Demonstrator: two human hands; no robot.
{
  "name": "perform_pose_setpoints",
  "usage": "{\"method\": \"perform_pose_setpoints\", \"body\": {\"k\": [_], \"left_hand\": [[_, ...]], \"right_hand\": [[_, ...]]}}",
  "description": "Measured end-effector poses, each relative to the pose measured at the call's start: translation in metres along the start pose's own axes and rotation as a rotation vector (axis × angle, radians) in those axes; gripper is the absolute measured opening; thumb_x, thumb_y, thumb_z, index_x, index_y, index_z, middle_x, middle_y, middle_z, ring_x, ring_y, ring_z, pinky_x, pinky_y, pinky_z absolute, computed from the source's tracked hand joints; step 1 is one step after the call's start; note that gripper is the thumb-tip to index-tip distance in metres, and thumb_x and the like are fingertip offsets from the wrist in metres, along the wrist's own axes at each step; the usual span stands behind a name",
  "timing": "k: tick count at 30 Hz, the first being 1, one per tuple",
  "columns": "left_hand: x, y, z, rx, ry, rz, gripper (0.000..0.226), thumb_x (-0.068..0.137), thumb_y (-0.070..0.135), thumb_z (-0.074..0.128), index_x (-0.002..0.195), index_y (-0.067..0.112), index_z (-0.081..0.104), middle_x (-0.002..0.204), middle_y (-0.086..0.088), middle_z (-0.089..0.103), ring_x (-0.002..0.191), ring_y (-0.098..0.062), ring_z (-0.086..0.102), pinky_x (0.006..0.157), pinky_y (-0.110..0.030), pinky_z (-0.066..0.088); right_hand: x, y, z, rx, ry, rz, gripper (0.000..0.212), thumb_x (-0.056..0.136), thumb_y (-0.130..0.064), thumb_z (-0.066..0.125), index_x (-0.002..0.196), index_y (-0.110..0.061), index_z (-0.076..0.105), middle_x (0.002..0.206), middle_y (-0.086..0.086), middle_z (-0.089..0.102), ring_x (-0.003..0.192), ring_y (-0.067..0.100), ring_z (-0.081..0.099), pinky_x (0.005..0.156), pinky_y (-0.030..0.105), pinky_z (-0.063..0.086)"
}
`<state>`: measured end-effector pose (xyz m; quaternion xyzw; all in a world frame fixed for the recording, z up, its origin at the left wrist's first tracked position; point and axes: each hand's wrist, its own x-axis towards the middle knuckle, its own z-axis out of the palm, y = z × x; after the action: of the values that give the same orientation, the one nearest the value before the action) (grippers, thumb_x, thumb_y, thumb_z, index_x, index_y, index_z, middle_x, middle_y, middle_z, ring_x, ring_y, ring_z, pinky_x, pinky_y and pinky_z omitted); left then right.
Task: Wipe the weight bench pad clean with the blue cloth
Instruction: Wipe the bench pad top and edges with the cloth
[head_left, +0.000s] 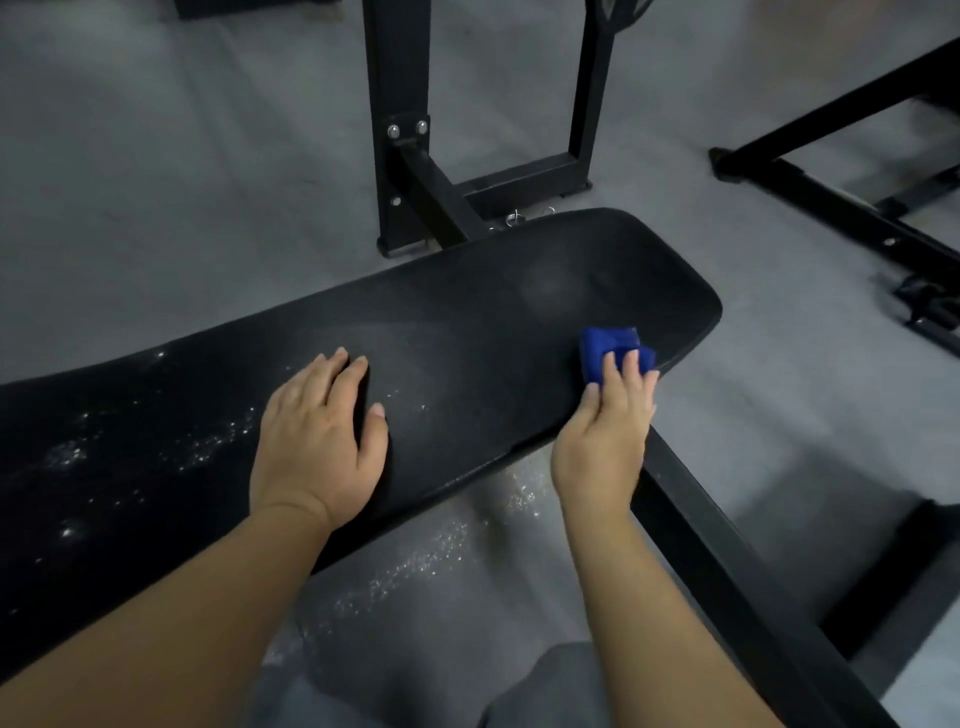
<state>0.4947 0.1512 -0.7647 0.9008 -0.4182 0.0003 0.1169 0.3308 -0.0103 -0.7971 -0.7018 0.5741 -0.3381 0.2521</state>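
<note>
The black weight bench pad (467, 322) runs from lower left to upper right across the head view. White specks and powder lie on its left half, and faint smears show near its right end. My right hand (602, 441) presses a bunched blue cloth (605, 348) onto the pad's near right edge, fingers on top of the cloth. My left hand (322, 441) rests flat on the pad's middle, palm down, fingers spread, holding nothing.
Black steel uprights of the bench frame (400, 156) stand behind the pad. Another black frame (831, 208) crosses the upper right. A black beam (727, 571) runs under the pad toward lower right. White crumbs (415, 566) lie on the grey floor below the pad. My grey-clad knees (545, 686) show at the bottom.
</note>
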Motion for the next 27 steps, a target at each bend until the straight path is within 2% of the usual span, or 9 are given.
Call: {"method": "perform_pose_setpoints", "body": {"k": [3,8,11,14,16,18,21,24,27], "left_hand": [[-0.001,0.001,0.0,0.019,0.002,0.007,0.061,0.091,0.044,0.026,0.141,0.012,0.042,0.148,-0.009,0.04,0.139,-0.026,0.032,0.114,-0.044,0.024],[0.0,0.002,0.0,0.025,-0.01,-0.006,0.053,0.096,0.038,0.033,0.142,0.013,0.04,0.15,-0.008,0.038,0.14,-0.024,0.03,0.115,-0.045,0.024],[-0.001,0.001,0.0,0.015,-0.004,-0.003,0.052,0.096,0.038,0.034,0.141,0.013,0.041,0.149,-0.009,0.039,0.14,-0.025,0.03,0.115,-0.046,0.025],[-0.001,0.0,0.001,0.008,-0.001,-0.003,0.059,0.094,0.043,0.027,0.141,0.012,0.041,0.149,-0.009,0.039,0.14,-0.025,0.03,0.115,-0.045,0.024],[0.0,0.0,0.001,0.004,0.004,-0.001,0.061,0.092,0.045,0.025,0.141,0.012,0.041,0.149,-0.009,0.039,0.14,-0.025,0.03,0.115,-0.046,0.025],[0.0,0.0,0.002,0.002,0.006,0.007,0.062,0.092,0.046,0.025,0.141,0.011,0.042,0.149,-0.01,0.039,0.139,-0.026,0.031,0.114,-0.047,0.026],[0.0,-0.001,0.003,0.016,0.01,0.006,0.06,0.093,0.045,0.025,0.141,0.012,0.042,0.148,-0.01,0.04,0.139,-0.026,0.032,0.114,-0.046,0.026],[0.0,0.0,0.003,0.018,0.008,-0.003,0.055,0.095,0.041,0.032,0.141,0.013,0.041,0.149,-0.009,0.039,0.14,-0.025,0.031,0.115,-0.045,0.024],[0.0,0.0,0.003,0.016,0.008,-0.016,0.056,0.095,0.042,0.03,0.142,0.014,0.04,0.15,-0.007,0.037,0.14,-0.023,0.029,0.116,-0.043,0.022]], "right_hand": [[-0.025,-0.016,0.015,0.208,0.051,0.068,0.042,0.1,-0.015,0.036,0.141,-0.01,0.042,0.157,0.002,0.024,0.148,0.017,0.002,0.119,0.027,0.006],[-0.126,-0.048,0.036,0.369,-0.039,-0.091,0.045,0.099,-0.017,0.035,0.144,-0.013,0.037,0.158,-0.002,0.02,0.148,0.014,-0.004,0.118,0.022,0.005],[-0.085,-0.029,0.029,0.318,-0.034,-0.153,0.045,0.099,-0.018,0.035,0.142,-0.008,0.039,0.155,-0.001,0.024,0.147,0.018,0.004,0.118,0.025,0.007],[0.0,0.0,0.012,0.299,0.112,0.024,0.042,0.098,-0.011,0.039,0.14,-0.005,0.042,0.154,0.007,0.03,0.147,0.024,0.011,0.119,0.027,0.009],[0.033,0.008,0.003,0.35,0.158,0.154,0.043,0.1,-0.014,0.037,0.143,-0.011,0.039,0.157,0.0,0.025,0.147,0.018,0.009,0.12,0.032,0.012],[0.031,0.001,0.004,0.448,0.203,0.248,0.044,0.102,-0.019,0.034,0.146,-0.018,0.035,0.158,-0.007,0.019,0.146,0.009,0.008,0.12,0.031,0.014],[-0.024,-0.025,0.024,0.569,0.24,0.351,0.046,0.103,-0.022,0.031,0.149,-0.02,0.027,0.16,-0.01,0.011,0.144,0.001,0.009,0.117,0.02,0.012],[-0.1,-0.052,0.036,0.636,0.148,0.284,0.049,0.103,-0.02,0.03,0.15,-0.024,0.021,0.16,-0.014,0.002,0.143,-0.005,0.003,0.112,0.009,0.01],[-0.106,-0.049,0.037,0.658,0.08,0.216,0.048,0.103,-0.018,0.031,0.15,-0.025,0.021,0.158,-0.016,-0.001,0.142,-0.007,0.0,0.11,0.007,0.009]]}}
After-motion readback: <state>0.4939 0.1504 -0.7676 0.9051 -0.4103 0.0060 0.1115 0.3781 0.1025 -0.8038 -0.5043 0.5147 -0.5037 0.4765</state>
